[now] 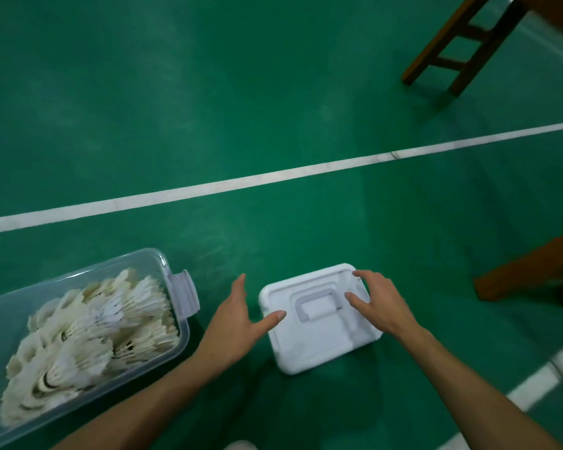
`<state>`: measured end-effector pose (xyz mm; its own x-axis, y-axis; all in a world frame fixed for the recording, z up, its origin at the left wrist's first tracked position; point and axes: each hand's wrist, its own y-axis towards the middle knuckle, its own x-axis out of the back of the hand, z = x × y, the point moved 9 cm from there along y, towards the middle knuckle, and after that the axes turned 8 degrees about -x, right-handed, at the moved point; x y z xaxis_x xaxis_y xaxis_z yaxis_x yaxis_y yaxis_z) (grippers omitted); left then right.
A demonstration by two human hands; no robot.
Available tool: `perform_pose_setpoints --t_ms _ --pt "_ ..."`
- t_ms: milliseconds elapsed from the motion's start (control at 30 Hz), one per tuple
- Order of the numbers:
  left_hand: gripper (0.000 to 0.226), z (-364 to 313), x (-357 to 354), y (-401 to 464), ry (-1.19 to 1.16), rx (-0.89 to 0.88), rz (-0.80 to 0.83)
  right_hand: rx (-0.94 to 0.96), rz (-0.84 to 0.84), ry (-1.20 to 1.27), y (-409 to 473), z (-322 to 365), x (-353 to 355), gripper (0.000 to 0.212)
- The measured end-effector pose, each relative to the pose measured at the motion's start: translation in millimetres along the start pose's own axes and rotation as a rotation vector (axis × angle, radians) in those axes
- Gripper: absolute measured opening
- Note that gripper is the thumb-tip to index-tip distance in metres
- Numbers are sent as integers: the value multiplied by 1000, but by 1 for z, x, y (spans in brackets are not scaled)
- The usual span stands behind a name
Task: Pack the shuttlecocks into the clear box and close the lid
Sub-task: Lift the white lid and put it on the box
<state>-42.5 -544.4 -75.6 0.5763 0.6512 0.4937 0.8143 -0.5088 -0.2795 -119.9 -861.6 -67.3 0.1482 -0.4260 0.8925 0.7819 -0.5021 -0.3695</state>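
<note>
The clear box (184,332) stands open on the green floor at the lower left, filled with several white feather shuttlecocks (88,332). Its grey latch (186,295) hangs at the right end. The white lid (319,339), with a recessed handle in its middle, lies flat on the floor to the right of the box. My left hand (238,323) is spread at the lid's left edge, thumb tip on the lid. My right hand (376,300) is spread over the lid's far right corner, fingers straight. Neither hand grips anything.
A white court line (273,177) crosses the floor behind the lid. Wooden stool legs (462,43) stand at the top right, and another wooden piece (530,267) lies at the right edge. A second white line (540,381) runs at the lower right.
</note>
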Motion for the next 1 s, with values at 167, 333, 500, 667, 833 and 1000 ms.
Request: perform_pose_setpoints --t_ms 167,333,500,667,833,1000 --pt "117 8 -37 3 -60 74 100 -89 61 -12 -2 -30 -28 73" --pt "101 4 -54 5 -108 28 109 -157 41 41 -4 -36 -36 71" --pt "98 2 -43 7 -211 39 60 -165 -7 131 -5 -26 -26 68" --pt "87 -32 20 16 -242 -42 -108 -83 -148 223 1 19 23 66" --pt "81 -61 114 -2 -206 -128 -342 54 -271 315 3 106 74 63" --pt "86 -44 205 -61 -130 -124 -557 212 -299 360 -17 215 78 60"
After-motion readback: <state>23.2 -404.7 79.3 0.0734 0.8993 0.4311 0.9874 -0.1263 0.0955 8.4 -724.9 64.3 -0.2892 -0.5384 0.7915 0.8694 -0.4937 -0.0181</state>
